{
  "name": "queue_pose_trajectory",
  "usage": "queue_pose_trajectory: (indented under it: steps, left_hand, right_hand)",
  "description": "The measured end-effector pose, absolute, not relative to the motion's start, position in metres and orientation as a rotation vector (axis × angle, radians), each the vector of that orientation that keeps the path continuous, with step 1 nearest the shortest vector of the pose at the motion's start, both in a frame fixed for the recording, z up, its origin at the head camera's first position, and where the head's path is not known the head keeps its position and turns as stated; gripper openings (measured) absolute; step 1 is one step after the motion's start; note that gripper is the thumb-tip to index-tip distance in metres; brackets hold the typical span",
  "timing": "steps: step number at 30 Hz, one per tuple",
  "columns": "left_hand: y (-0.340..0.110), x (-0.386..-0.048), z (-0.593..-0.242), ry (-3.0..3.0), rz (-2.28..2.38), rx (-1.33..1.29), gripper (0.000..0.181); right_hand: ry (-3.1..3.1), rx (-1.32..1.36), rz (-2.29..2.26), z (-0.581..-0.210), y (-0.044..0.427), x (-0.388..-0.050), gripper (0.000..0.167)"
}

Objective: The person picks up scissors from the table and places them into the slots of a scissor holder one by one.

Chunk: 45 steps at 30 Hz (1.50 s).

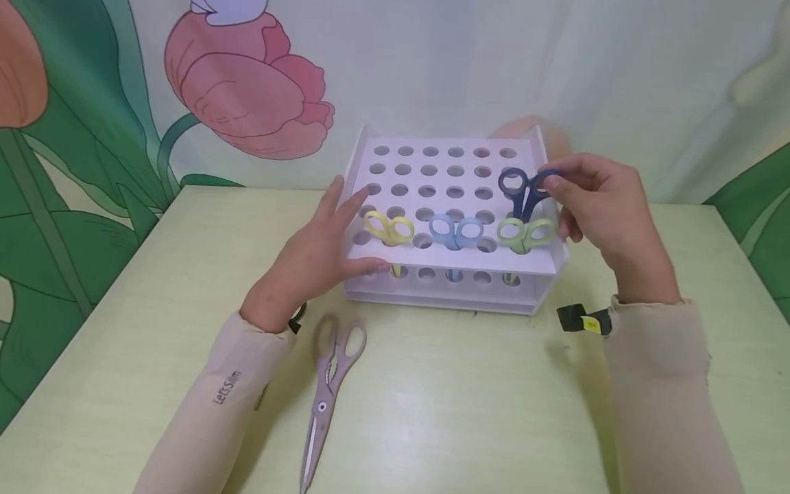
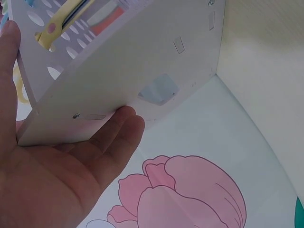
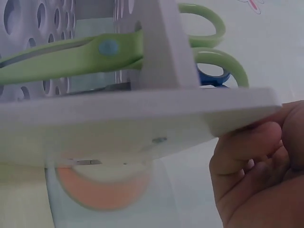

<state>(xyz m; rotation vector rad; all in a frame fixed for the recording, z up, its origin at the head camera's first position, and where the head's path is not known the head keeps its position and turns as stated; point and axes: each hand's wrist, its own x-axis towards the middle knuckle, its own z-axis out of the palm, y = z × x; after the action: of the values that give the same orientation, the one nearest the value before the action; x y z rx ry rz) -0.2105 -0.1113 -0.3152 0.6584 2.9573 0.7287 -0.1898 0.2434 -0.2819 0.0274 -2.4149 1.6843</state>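
A white rack with rows of round holes stands on the table. My left hand grips its left side, thumb across the front edge; in the left wrist view two fingers lie against the outer panel. Near the rack's right side, my right hand pinches one handle ring of the navy scissors, whose blades point down into the rack. Yellow scissors, light blue scissors and green scissors sit upright in the front row of holes, handles up. Green handles partly hide the navy ones in the right wrist view.
Mauve scissors lie on the pale table in front of the rack, close to my left forearm. A curtain printed with large flowers hangs right behind the table. Black straps are on my right wrist.
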Motion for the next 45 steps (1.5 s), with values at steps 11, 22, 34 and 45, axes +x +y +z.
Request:
queue_pose_trajectory:
  steps: [11,22,34,45]
  left_hand:
    - [-0.111,-0.21,-0.314,2.96,0.734,0.657,0.11]
    - [-0.111,-0.21,-0.315,2.955,0.733,0.645,0.11]
    - [-0.112,-0.209,-0.315,2.95,0.747,0.64,0.111]
    - [-0.111,-0.21,-0.316,2.957,0.739,0.642,0.111]
  right_hand:
    - [-2.326,0.048,1.768,-0.287,0.242,-0.196,0.016]
    - [-2.388,0.021,1.773,-0.286,0.249,-0.193,0.022]
    - [-2.059,-0.009,1.931,-0.268,0.244,-0.18,0.022]
    - [-1.761,0.444,2.11,-0.256,0.218,-0.163,0.02]
